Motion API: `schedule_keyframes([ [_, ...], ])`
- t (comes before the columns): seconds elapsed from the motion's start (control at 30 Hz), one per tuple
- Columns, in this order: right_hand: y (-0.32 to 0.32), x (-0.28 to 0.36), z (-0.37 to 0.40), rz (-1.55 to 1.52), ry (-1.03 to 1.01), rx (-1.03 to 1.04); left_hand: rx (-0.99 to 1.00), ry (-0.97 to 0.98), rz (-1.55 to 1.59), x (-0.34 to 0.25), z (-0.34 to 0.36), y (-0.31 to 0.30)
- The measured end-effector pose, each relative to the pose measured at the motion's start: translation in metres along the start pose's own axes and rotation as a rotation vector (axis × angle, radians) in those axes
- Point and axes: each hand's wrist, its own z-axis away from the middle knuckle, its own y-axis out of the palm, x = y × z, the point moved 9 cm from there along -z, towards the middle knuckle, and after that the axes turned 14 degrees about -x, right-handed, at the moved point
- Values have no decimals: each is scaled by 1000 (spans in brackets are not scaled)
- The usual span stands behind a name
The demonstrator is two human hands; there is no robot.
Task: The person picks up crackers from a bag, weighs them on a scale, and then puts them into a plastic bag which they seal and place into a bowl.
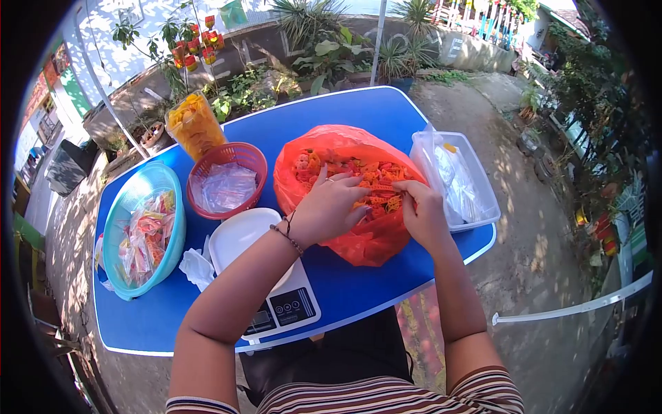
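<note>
A red plastic bag (369,245) lies wide open on the blue table, full of orange-red, lacy-looking snack pieces (383,183). Over the left part of its opening, my left hand (329,205) is open, fingers spread above the pieces. My right hand (422,212) is at the bag's right side, thumb and fingers pinched together by the snack pieces; what they grip is too small to make out. Under my left forearm stands a digital kitchen scale (295,303) with a white tray (238,231) on it, partly hidden by the arm.
A turquoise basket (181,207) at the left holds filled small packets. A red basket (262,169) holds clear plastic bags. Behind it stands a clear container of yellow-orange chips (194,124). A clear box (486,186) with plastic bags sits at the blue table's (358,293) right end.
</note>
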Motion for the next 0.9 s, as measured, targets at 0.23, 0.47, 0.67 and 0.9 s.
schedule_keyframes([
  [0.23, 46, -13, 4, 229, -112, 97, 271, -134, -6, 29, -10, 35],
  [0.47, 34, -20, -21, 186, 31, 73, -34, -94, -124, 34, 8, -9],
  [0.67, 58, -53, -21, 251, 157, 8, -182, -224, 44, 54, 12, -26],
  [0.9, 74, -40, -9, -328, 164, 51, -306, -33, 2, 15, 6, -38],
])
